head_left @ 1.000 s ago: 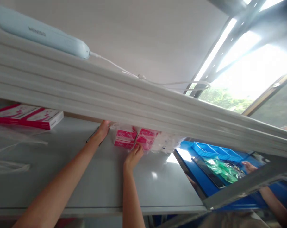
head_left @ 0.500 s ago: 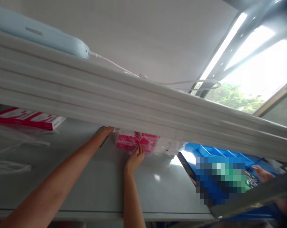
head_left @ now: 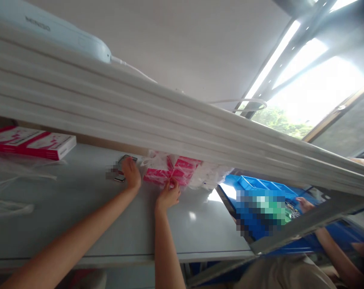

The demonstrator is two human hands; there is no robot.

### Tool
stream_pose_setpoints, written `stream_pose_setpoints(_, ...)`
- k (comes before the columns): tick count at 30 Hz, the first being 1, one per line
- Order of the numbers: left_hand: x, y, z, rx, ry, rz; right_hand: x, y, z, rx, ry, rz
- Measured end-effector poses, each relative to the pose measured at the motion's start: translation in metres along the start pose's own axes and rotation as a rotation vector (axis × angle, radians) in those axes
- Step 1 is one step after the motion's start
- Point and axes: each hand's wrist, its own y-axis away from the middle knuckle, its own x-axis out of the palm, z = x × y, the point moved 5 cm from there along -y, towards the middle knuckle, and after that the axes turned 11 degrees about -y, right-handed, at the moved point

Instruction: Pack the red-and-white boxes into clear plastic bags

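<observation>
You are getting strong light from the window (head_left: 317, 96), which is glaring white. A bright spot is shining on the gray table (head_left: 124, 241), and it is looking dimmer under the shelf (head_left: 169, 114). Chunky squares are hiding two patches, and the right edge is blurring.

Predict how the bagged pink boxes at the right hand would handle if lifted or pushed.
The pink boxes look straight-edged, so they would probably keep their shape and not roll. The clear plastic over them is wrinkled, so it would likely crumple and shift under the right hand. The tabletop looks smooth and shiny, so they might slide if pushed.
</observation>
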Motion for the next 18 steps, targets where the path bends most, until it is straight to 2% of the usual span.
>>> stream_pose_setpoints(1,-0.007,0.015,0.009,-0.03,-0.049,-0.049,0.001,0.0,-0.001,0.005,-0.005,0.004)
stream_pose_setpoints(2,-0.008,0.029,0.017,-0.033,-0.098,0.004,0.002,0.001,-0.001,0.007,-0.006,0.013)
stream_pose_setpoints(5,0.001,0.067,0.023,0.171,-0.258,0.305,0.003,0.001,0.0,0.015,-0.014,0.022)
stream_pose_setpoints(8,0.008,0.085,0.019,0.329,-0.398,0.458,0.002,0.0,0.004,0.016,-0.025,0.036)
stream_pose_setpoints(11,0.013,0.085,0.013,0.337,-0.49,0.507,0.0,-0.001,0.007,0.018,-0.008,0.064)
stream_pose_setpoints(14,0.014,0.078,0.006,0.331,-0.536,0.498,-0.001,-0.001,0.009,-0.001,-0.006,0.074)
stream_pose_setpoints(18,0.013,0.066,0.002,0.316,-0.554,0.451,0.012,-0.001,0.01,-0.039,-0.103,0.213)
